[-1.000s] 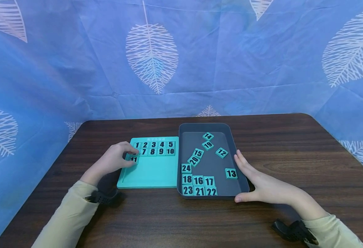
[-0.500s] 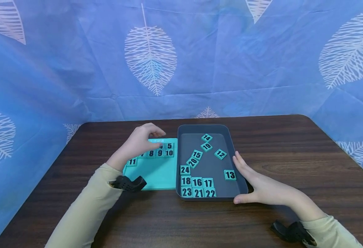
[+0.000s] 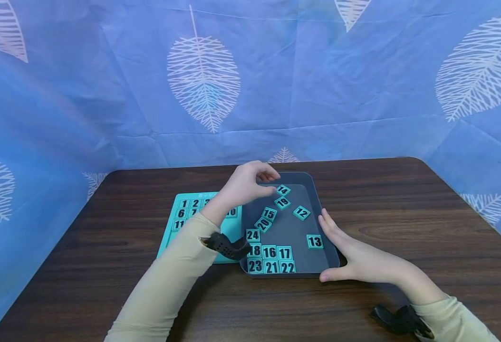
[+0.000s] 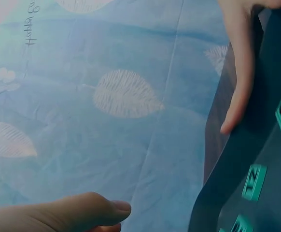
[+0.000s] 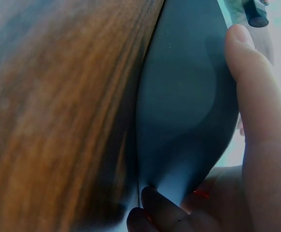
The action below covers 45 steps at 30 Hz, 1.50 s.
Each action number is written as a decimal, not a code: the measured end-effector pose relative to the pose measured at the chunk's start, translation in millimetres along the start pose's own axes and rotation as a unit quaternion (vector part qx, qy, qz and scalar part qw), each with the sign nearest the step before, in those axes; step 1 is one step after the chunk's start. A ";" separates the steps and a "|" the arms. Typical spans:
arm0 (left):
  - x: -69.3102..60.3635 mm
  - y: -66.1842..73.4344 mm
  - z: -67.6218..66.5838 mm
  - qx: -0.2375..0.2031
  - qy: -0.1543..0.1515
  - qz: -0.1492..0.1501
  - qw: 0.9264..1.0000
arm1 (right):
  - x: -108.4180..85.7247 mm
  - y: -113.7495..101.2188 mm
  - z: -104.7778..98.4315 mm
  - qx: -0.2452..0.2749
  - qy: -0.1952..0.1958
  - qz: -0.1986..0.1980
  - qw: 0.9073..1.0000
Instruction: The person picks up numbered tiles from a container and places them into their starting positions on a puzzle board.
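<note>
My left hand (image 3: 250, 183) hovers over the far left corner of the dark grey tray (image 3: 302, 256), holding nothing. Its thumb and fingertips are close to the number 14 tile (image 3: 283, 190), apart from it as far as I can tell. Number tiles 19 (image 3: 282, 203), 12 (image 3: 301, 213) and 13 (image 3: 314, 242) lie loose in the tray. My right hand (image 3: 361, 256) rests against the tray's near right corner, fingers straight along the side and thumb at the front edge. Left of the tray, my left forearm partly hides the turquoise number board (image 3: 234, 224).
Several more tiles, such as the number 16 tile (image 3: 269, 251), fill the tray's near left part. Rows of tiles starting with the number 1 tile (image 3: 184, 204) sit on the board. A dark wooden table (image 3: 387, 190) carries everything, with a blue leaf-patterned cloth (image 3: 259, 95) behind.
My left hand has left the number 11 tile on the board and moved right, across the board to above the tray. The right hand has stayed at the tray's corner.
</note>
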State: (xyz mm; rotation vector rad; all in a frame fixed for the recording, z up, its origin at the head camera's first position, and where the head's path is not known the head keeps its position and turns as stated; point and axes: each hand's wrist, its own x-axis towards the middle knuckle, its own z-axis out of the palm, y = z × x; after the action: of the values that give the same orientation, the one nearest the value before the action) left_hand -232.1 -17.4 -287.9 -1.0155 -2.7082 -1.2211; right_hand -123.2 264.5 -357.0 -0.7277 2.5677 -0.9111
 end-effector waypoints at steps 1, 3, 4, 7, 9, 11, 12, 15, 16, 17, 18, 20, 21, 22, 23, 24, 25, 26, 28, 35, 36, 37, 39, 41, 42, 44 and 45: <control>2.7 1.8 4.3 -0.002 -0.002 0.003 1.000 | 0.3 0.2 0.3 0.000 0.000 0.001 1.000; 8.3 3.9 13.6 -0.011 -0.008 0.006 1.000 | 0.7 0.4 0.8 0.000 -0.002 0.002 1.000; 10.8 4.7 18.4 -0.016 -0.011 0.007 1.000 | 0.9 0.3 1.1 -0.001 -0.003 0.002 1.000; 18.0 6.7 32.3 -0.021 -0.017 0.005 1.000 | 1.2 0.1 2.1 0.000 -0.009 0.003 1.000; 22.2 7.9 41.0 -0.023 -0.020 0.002 1.000 | 1.2 0.0 2.8 0.003 -0.011 0.003 1.000; 25.3 9.3 48.8 -0.024 -0.022 0.001 0.999 | 1.3 0.2 3.6 0.007 -0.012 0.002 1.000; 26.7 9.4 52.7 -0.025 -0.024 0.000 0.999 | 1.4 0.3 3.9 0.008 -0.012 0.002 1.000; 29.5 9.3 62.6 -0.027 -0.026 -0.007 0.999 | 2.1 0.3 4.8 0.008 -0.010 0.002 1.000; 30.0 8.9 65.5 -0.030 -0.027 -0.011 0.999 | 2.3 0.2 5.0 0.008 -0.009 0.002 1.000; 30.6 7.8 68.5 -0.032 -0.028 -0.015 0.999 | 2.6 0.1 5.2 0.007 -0.008 0.002 1.000; 31.0 6.4 71.4 -0.032 -0.027 -0.020 0.999 | 2.9 -0.1 5.3 0.007 -0.008 0.002 1.000; 31.3 3.4 76.6 -0.034 -0.026 -0.029 0.999 | 3.3 -0.5 5.3 0.006 -0.006 0.001 1.000; 31.3 2.1 78.7 -0.035 -0.026 -0.031 0.999 | 3.4 -0.9 5.2 0.005 -0.006 0.002 1.000; 31.5 0.8 80.6 -0.036 -0.025 -0.032 0.999 | 3.5 -1.2 5.0 0.003 -0.005 0.002 1.000; 31.7 -0.4 82.5 -0.037 -0.024 -0.033 0.998 | 3.5 -1.5 4.7 0.003 -0.005 0.003 1.000; 31.7 -1.3 83.9 -0.037 -0.025 -0.035 0.998 | 3.4 -1.8 4.5 0.003 -0.004 0.003 1.000; 31.8 -2.0 85.3 -0.036 -0.025 -0.036 0.998 | 3.2 -2.2 4.2 0.001 -0.004 0.004 1.000; 32.0 -2.5 86.4 -0.035 -0.026 -0.039 0.998 | 2.9 -2.6 3.7 0.000 -0.003 0.004 1.000; 32.7 -3.7 88.5 -0.028 -0.030 -0.045 0.998 | 2.3 -3.6 2.5 0.000 -0.003 0.005 1.000; 35.5 -11.0 92.4 -0.019 -0.058 -0.067 0.996 | 0.9 -3.1 -0.3 -0.001 -0.004 0.009 1.000; 35.8 -11.7 93.1 -0.014 -0.064 -0.070 0.995 | 0.5 -2.7 -0.4 -0.001 -0.003 0.009 1.000; 36.2 -12.7 94.3 -0.009 -0.070 -0.073 0.995 | 0.1 -2.4 -0.6 -0.002 -0.002 0.009 1.000; 37.2 -14.3 96.7 0.001 -0.083 -0.077 0.994 | -0.7 -1.7 -0.7 -0.002 -0.002 0.010 1.000; 38.0 -15.7 98.1 0.010 -0.097 -0.078 0.992 | -0.8 -1.9 -0.9 -0.003 -0.002 0.009 1.000; 38.1 -16.1 98.9 0.014 -0.104 -0.079 0.991 | -0.8 -2.0 -0.9 -0.001 -0.002 0.008 1.000; 38.4 -16.6 99.9 0.023 -0.117 -0.080 0.990 | -0.7 -2.1 -0.8 0.000 -0.003 0.009 1.000; 38.4 -16.7 100.3 0.028 -0.122 -0.080 0.989 | -0.7 -2.1 -0.7 0.000 -0.003 0.009 1.000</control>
State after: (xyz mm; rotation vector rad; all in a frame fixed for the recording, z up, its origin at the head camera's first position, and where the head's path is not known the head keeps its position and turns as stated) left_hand -246.7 63.1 -359.4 -1.0222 -3.0446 -1.1004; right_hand -122.2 263.8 -355.0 -0.7055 2.5645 -0.9029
